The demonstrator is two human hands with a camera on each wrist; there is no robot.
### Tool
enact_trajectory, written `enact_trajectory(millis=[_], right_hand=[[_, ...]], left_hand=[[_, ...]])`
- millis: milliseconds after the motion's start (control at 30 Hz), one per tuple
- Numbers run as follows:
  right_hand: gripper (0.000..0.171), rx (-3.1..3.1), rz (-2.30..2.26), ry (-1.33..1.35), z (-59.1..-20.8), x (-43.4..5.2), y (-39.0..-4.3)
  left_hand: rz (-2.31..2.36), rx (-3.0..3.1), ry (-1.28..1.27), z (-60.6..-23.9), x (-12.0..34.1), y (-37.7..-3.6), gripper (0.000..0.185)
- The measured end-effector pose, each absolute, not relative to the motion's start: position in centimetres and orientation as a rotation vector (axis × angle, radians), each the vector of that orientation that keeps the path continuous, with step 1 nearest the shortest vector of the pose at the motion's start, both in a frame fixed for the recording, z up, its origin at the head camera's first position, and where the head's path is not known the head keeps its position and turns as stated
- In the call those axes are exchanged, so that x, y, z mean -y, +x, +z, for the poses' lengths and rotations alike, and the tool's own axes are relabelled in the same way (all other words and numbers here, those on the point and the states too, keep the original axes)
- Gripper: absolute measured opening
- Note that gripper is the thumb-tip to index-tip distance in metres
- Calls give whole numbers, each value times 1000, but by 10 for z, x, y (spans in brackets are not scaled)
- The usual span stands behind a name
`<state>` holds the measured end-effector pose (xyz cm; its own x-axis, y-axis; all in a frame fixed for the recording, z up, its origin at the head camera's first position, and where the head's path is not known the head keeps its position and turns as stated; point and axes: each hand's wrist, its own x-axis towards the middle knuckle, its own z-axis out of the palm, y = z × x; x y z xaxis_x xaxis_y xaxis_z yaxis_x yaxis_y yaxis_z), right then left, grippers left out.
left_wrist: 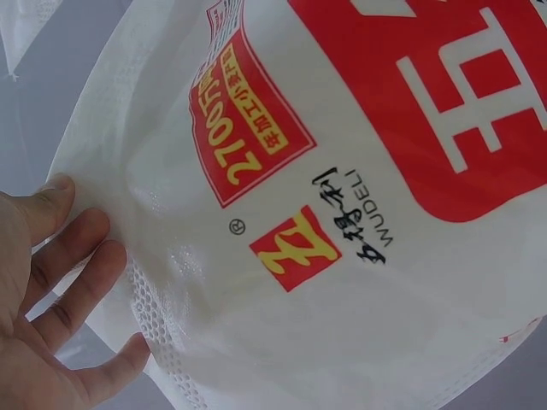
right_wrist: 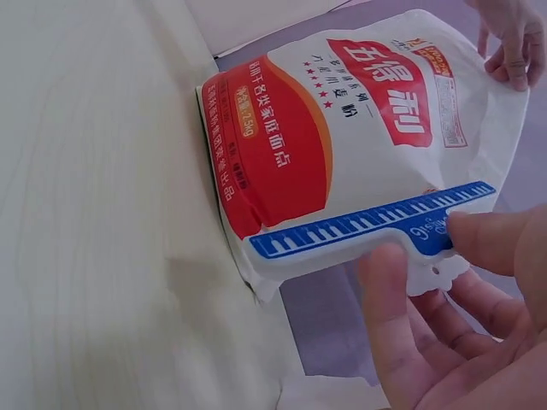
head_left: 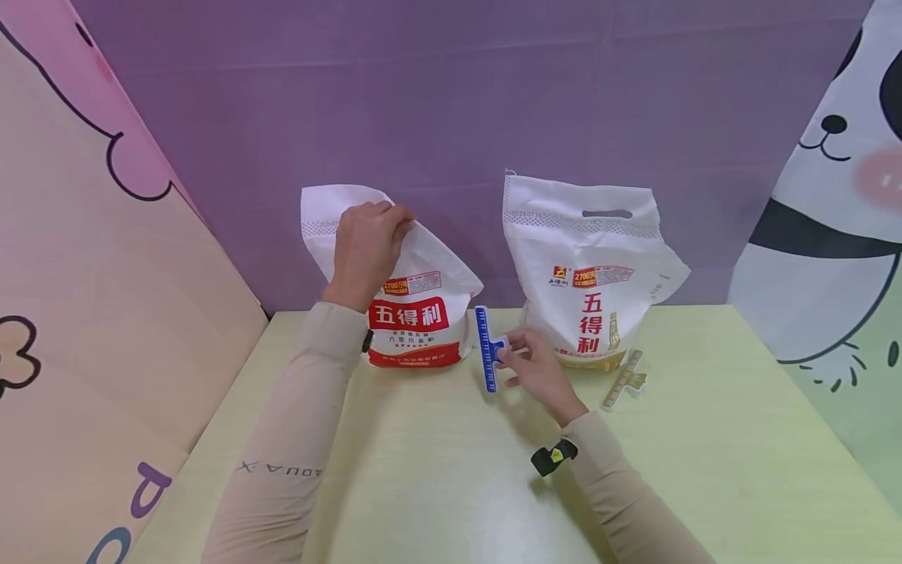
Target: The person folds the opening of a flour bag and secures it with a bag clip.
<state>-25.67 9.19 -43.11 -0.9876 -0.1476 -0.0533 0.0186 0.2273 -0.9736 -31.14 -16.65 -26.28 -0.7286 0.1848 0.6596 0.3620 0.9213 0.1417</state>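
My left hand (head_left: 372, 247) grips the upper right edge of a white flour bag (head_left: 416, 291) with a red label. The bag's top leans over to the left. From the left wrist view, the thumb and fingertips (left_wrist: 109, 256) meet the bag at its perforated band. My right hand (head_left: 539, 372) pinches a blue clip (head_left: 486, 348) by its handle, between thumb and fingers. White piano-key marks run along this long clip, which stands nearly upright in the head view, right of the red-labelled bag. In the right wrist view the clip (right_wrist: 376, 224) overlaps the bag's lower side.
To the right stands a second white flour bag (head_left: 588, 258) with a handle slot and gold base. A gold clip (head_left: 623, 381) lies on the pale table (head_left: 437, 470) by its lower right corner. Behind is a purple backdrop (head_left: 451, 102); printed panels flank the table.
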Motion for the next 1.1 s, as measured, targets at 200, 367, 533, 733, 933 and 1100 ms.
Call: enact_trajectory(millis=[200, 367, 533, 733, 933, 1100], right_hand=[[26, -2425, -1819, -218, -425, -90, -254], [24, -2477, -1810, -325, -420, -90, -251], [24, -2524, -1797, -378, -415, -91, -250], [24, -2582, -1752, -408, -410, -91, -250], [23, -2691, -1701, -451, -400, -91, -253], [22, -2745, -1676, -485, -389, -91, -255]], left_hand=[[-355, 2386, -397, -263, 167, -312, 23], [-345, 2388, -399, -263, 167, -313, 24], [-341, 2383, -403, -262, 167, -313, 24], [-337, 2401, -394, -263, 166, -313, 25], [-340, 2400, -388, -264, 166, -313, 25], [-332, 2396, -387, -263, 166, -312, 25]])
